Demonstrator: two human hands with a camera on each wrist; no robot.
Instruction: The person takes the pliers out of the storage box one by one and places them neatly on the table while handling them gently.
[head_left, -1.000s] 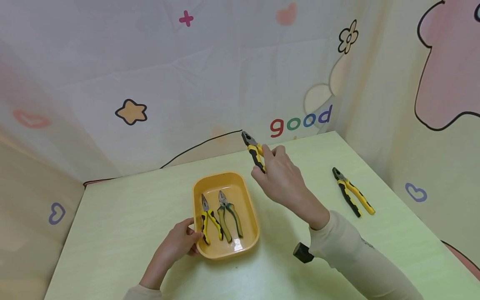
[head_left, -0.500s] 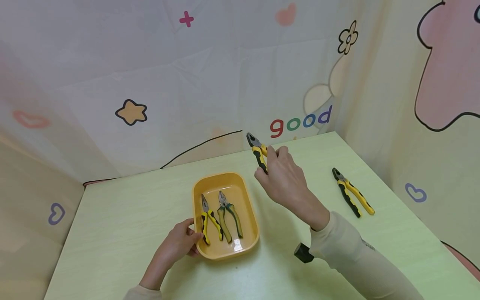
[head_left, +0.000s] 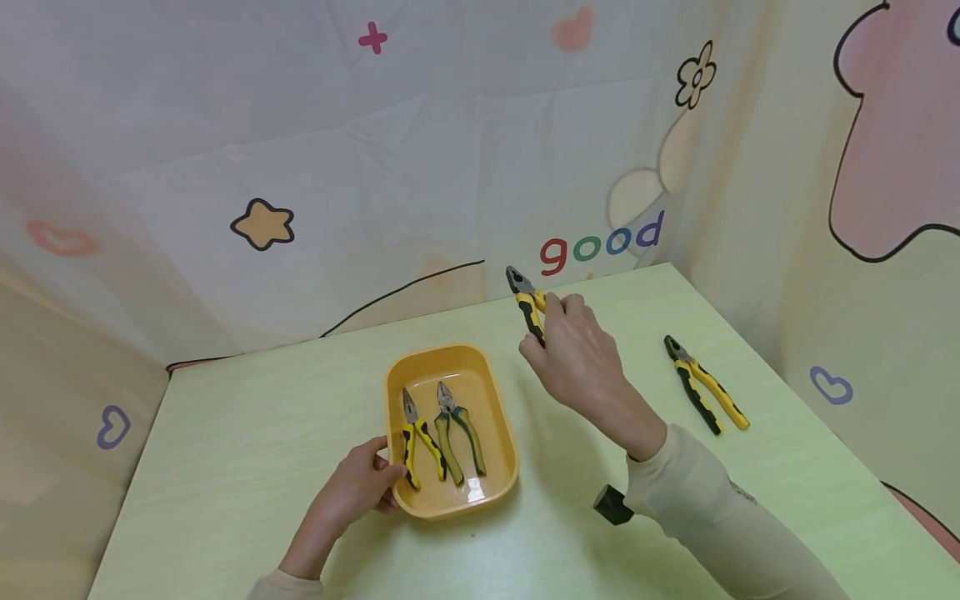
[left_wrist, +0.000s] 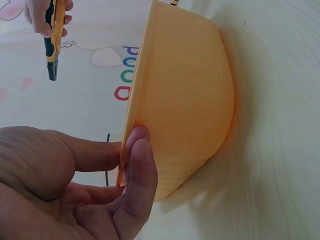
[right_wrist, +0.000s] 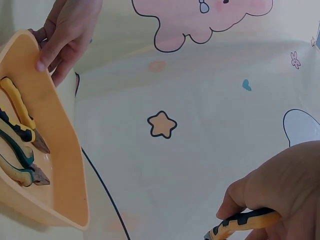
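My left hand (head_left: 360,482) pinches the left rim of a yellow plastic tray (head_left: 501,417), thumb inside and fingers outside, as the left wrist view confirms. Inside the tray lie needle-nose pliers (head_left: 410,408) with yellow-black handles and, beside them, combination pliers (head_left: 446,400) with green-yellow handles. Up in the air, to the right of the tray, my right hand (head_left: 577,362) grips another pair of combination pliers (head_left: 528,308) by its yellow-black handles, jaws pointing up and away. Much of those handles is hidden in the palm.
A further pair of yellow-black pliers (head_left: 705,383) lies on the pale green table (head_left: 247,433) at the right. Under the right sleeve a black block-shaped object (head_left: 613,505) shows. Printed curtains (head_left: 375,183) stand behind and at both sides of the table.
My right hand has drifted slightly right with the held pliers, away from the tray. The left hand, the tray and the pliers in it have stayed in place.
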